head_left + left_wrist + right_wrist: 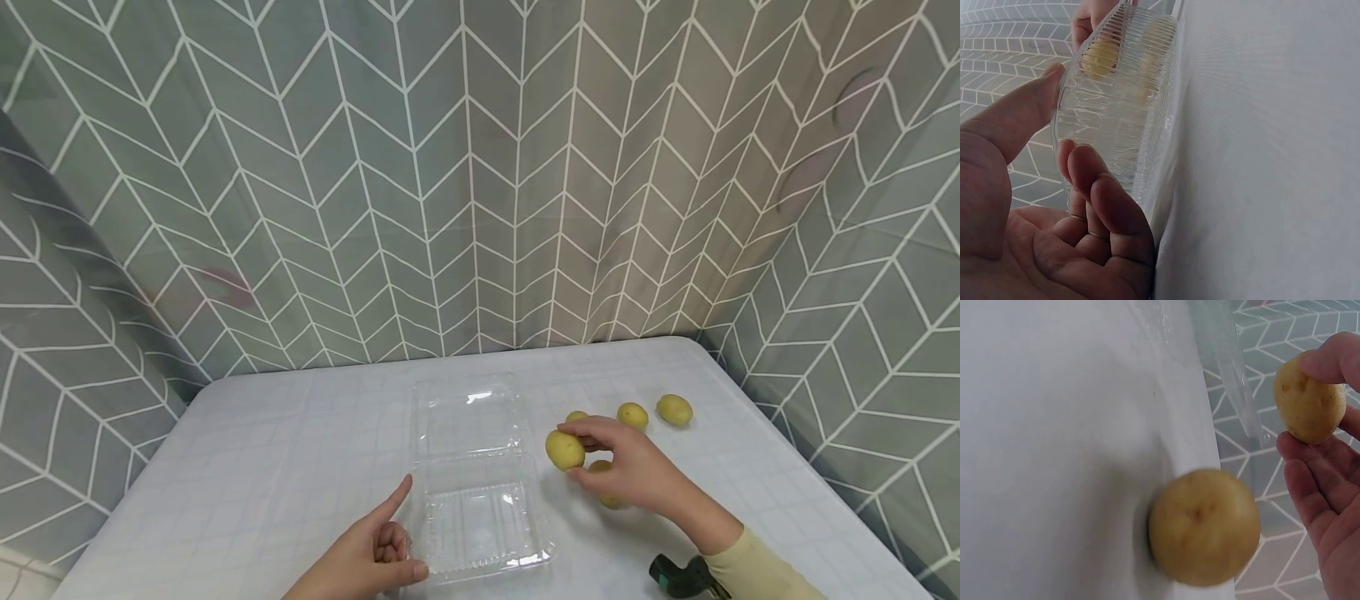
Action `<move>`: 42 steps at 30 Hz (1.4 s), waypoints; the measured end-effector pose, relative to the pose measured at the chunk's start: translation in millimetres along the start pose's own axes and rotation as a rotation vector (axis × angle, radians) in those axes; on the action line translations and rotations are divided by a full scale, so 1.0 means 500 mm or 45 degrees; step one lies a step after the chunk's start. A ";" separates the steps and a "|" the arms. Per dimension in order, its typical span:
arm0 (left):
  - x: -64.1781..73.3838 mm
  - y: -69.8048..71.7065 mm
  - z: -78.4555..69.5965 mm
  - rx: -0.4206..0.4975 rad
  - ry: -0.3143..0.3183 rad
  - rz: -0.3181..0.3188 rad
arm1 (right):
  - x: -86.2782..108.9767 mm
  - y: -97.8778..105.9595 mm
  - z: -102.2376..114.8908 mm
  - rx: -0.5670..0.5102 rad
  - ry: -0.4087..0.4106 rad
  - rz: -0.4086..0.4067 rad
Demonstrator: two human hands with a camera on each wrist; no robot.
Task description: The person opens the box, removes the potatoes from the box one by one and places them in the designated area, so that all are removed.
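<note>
My right hand [626,462] pinches a small yellow potato [565,450] between thumb and fingertips, held above the table to the right of a clear plastic clamshell box [480,525]. Below that hand another potato [1205,527] lies on the cloth, partly covered in the head view. The box stands with its lid [465,417] folded back, away from me. At the box's near left side is my left hand [367,550], its thumb and index finger extended against the edge. In the left wrist view its other fingers [1116,206] are bent beside the ribbed wall.
More potatoes lie behind the right hand, one [632,415] near its knuckles and one [675,410] farther right. A black and green object [678,577] sits by the right sleeve. A patterned curtain [480,183] stands behind the white-covered table [262,467].
</note>
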State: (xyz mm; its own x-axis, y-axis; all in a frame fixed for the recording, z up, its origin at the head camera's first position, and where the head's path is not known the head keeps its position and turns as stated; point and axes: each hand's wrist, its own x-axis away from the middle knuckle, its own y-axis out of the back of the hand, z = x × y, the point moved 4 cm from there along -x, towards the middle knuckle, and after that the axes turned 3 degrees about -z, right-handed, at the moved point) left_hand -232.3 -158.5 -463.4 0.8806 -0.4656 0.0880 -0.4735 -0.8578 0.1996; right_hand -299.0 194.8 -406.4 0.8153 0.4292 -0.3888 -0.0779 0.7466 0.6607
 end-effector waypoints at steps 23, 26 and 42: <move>-0.002 0.000 0.003 0.013 -0.010 0.014 | 0.070 0.066 -0.056 0.106 -0.138 -0.127; -0.003 0.001 0.004 0.014 -0.002 0.015 | 0.080 0.074 -0.061 0.127 -0.144 -0.141; -0.004 0.000 0.005 0.020 0.012 0.012 | 0.119 0.106 -0.083 0.188 -0.175 -0.202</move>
State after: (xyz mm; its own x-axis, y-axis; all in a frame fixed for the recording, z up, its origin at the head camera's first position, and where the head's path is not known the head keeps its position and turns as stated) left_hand -234.0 -158.1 -465.9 0.8762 -0.4716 0.0992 -0.4819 -0.8568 0.1836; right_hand -278.3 281.1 -420.9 0.8817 0.2317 -0.4110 0.1338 0.7125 0.6887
